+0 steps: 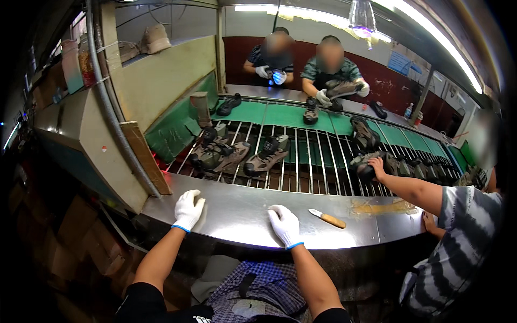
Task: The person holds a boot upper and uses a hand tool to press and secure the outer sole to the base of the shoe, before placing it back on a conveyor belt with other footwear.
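Note:
My left hand (188,210), in a white knit glove with a blue cuff, rests on the steel table edge (242,207), thumb apart from the fingers and nothing in it. Farther right, my right hand (284,225) wears the same kind of glove and lies on the steel, its fingers loosely bent and holding nothing I can see. Just right of it is a short-bladed knife (327,218) with a wooden handle. Beyond the table edge, a pair of brown-grey shoes (221,155) and another shoe (267,156) sit on the metal bars of the conveyor (301,161).
At the right, a co-worker's hand (377,166) touches a shoe among several in a row. Across the line, two gloved people handle items, one a shoe (342,89). A metal cabinet (89,145) and pipe (110,97) stand at the left. Brown tape (383,208) covers part of the steel.

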`<state>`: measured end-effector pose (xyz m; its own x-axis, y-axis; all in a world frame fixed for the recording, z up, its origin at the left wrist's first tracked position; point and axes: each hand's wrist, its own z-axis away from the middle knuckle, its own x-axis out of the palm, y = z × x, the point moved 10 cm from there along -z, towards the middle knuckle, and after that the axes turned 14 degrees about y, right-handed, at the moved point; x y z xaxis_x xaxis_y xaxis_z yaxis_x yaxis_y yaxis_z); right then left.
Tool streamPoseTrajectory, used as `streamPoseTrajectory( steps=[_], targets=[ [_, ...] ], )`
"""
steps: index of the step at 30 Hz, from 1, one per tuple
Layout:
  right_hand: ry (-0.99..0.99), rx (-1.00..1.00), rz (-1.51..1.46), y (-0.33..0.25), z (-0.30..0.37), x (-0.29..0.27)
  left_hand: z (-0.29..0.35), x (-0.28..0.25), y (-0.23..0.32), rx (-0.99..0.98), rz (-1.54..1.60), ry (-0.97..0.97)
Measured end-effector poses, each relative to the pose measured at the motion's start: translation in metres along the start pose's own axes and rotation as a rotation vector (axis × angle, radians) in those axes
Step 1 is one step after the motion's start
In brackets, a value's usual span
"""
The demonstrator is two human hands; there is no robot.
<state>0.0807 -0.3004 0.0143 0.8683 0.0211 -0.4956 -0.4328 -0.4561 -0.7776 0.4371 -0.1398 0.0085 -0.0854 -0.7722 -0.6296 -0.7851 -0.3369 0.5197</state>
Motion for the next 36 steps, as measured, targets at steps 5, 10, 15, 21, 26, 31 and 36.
streamPoseTrajectory(
  steps=[5, 10, 15, 21, 26, 31, 36],
  targets=[
    [-0.103, -0.067, 0.065, -0.005, -0.015, 0.016, -0.029, -0.015, -0.001, 0.042, 0.082, 0.074],
    [-0.144, -0.048, 0.169, 0.016, -0.072, 0.029, -0.137, -0.001, 0.099, 0.471, 0.105, 0.170],
    [-0.216, 0.055, -0.008, 0.012, -0.135, 0.090, -0.262, 0.111, 0.124, 0.601, -0.077, 0.013],
    [-0.418, 0.071, -0.339, -0.008, -0.148, 0.185, -0.388, 0.284, 0.087, 0.420, -0.320, -0.183],
    [-0.420, -0.238, -0.387, -0.040, -0.145, 0.171, -0.479, 0.360, 0.013, 0.411, -0.755, -0.244],
    [-0.634, -0.084, -0.415, -0.028, -0.140, 0.194, -0.547, 0.407, -0.073, 0.539, -0.901, -0.357],
    [-1.038, 0.198, -0.419, -0.020, -0.147, 0.214, -0.584, 0.452, -0.103, 0.276, -1.054, -0.507]
  ],
)
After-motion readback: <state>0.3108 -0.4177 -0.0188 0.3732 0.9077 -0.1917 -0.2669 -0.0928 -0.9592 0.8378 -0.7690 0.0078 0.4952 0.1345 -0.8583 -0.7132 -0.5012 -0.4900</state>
